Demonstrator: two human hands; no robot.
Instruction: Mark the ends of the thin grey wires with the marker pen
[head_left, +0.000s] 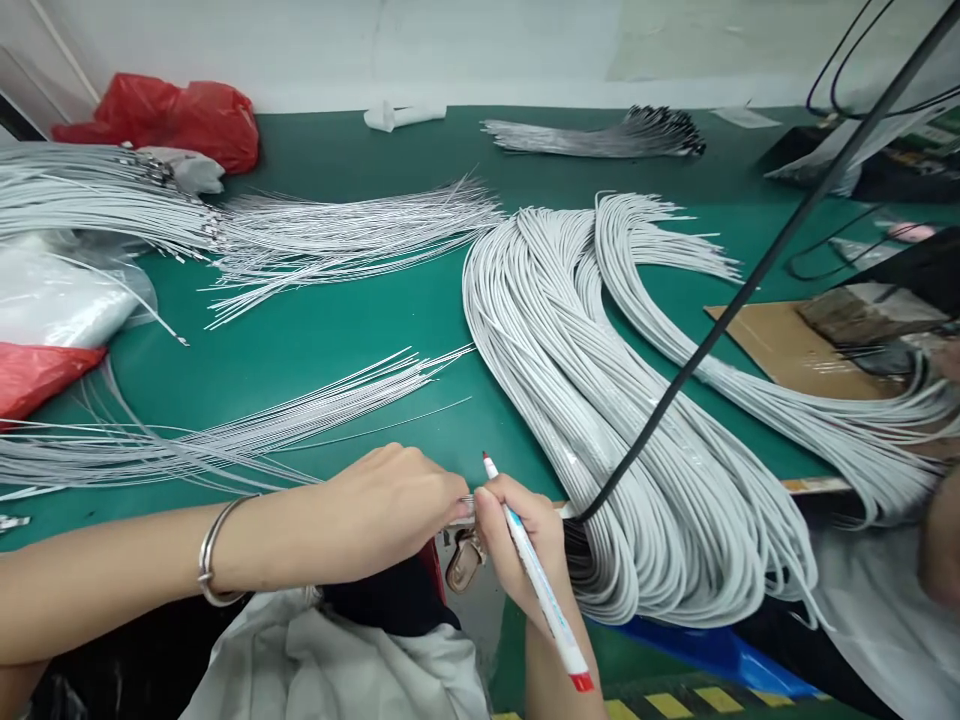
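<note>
My right hand grips a white marker pen with red ends, its red tip pointing up and away from me. Close beside it, my left hand is closed, fingertips turned toward the right hand. A small pale piece shows between the two hands, too little to name. Beyond my left forearm lies a loose bundle of thin grey-white wires. To the right of my hands, a thick looped bundle of white cables hangs over the table's front edge.
More wire bundles lie at left and back on the green table. A black cord slants across the view at right. Red bags sit back left. At the right edge, another person is beside a second cable bundle and cardboard.
</note>
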